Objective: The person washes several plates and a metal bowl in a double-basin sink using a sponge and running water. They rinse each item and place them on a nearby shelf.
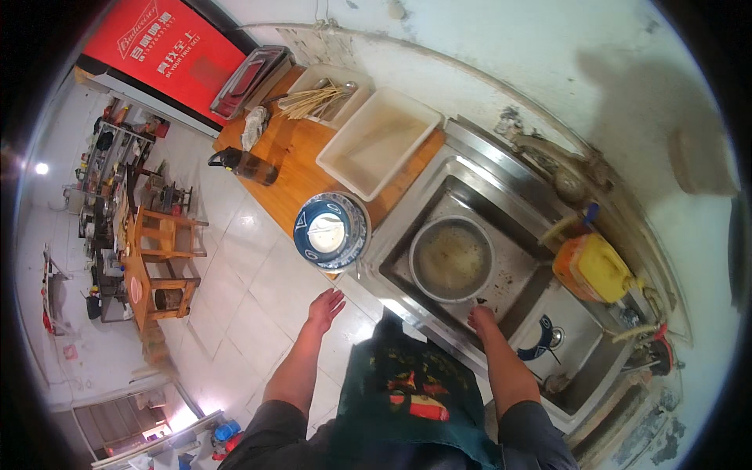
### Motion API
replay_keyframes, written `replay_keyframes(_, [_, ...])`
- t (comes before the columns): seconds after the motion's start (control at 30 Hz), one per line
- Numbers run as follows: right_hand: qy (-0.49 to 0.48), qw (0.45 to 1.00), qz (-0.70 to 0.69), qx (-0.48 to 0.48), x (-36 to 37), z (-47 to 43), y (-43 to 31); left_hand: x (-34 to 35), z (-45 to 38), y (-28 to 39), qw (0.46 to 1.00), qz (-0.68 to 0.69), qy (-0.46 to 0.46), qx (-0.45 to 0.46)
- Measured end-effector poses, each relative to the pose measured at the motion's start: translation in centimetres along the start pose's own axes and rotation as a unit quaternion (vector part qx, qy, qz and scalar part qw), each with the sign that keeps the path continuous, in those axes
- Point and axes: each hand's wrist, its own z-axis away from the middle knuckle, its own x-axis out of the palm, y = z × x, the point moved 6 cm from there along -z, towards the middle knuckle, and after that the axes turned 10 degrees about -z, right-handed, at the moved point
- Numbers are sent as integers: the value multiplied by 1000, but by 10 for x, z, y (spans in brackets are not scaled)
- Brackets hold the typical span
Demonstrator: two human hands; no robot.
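My left hand (326,309) is over the tiled floor, just below the stack of bowls, with its fingers apart and nothing in it. My right hand (482,318) is at the near edge of the left sink basin, beside a round metal basin (452,258) of cloudy water; its fingers are partly hidden, and a small dark bit shows at their tips. Blue-patterned bowls (305,235) are stacked at the table corner, a white item inside the top one. In the right sink basin a blue-and-white dish (536,343) lies beside the drain, partly hidden by my right forearm.
The wooden table (294,153) bears a white plastic tub (382,141), a tub of chopsticks (329,100), a dark bottle (249,166) and a crumpled cloth (255,127). A yellow jug (599,268) stands behind the steel double sink (499,176). Wooden chairs (170,235) stand farther left.
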Motion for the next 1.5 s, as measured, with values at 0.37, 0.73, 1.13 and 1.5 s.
replay_keyframes(0.37, [62, 969, -231, 56, 58, -53, 30, 21, -106, 22, 972, 172, -161, 1])
replay_keyframes(0.73, [19, 966, -242, 92, 66, -78, 41, -26, -120, 76, 973, 174, -150, 34])
replay_keyframes(1.13, [32, 945, -322, 44, 72, -68, 33, 0, -142, 60, 978, 127, -156, -49])
replay_keyframes(1.5, [-6, 958, -282, 54, 69, -57, 24, -19, -142, 78, 994, 57, -77, -60])
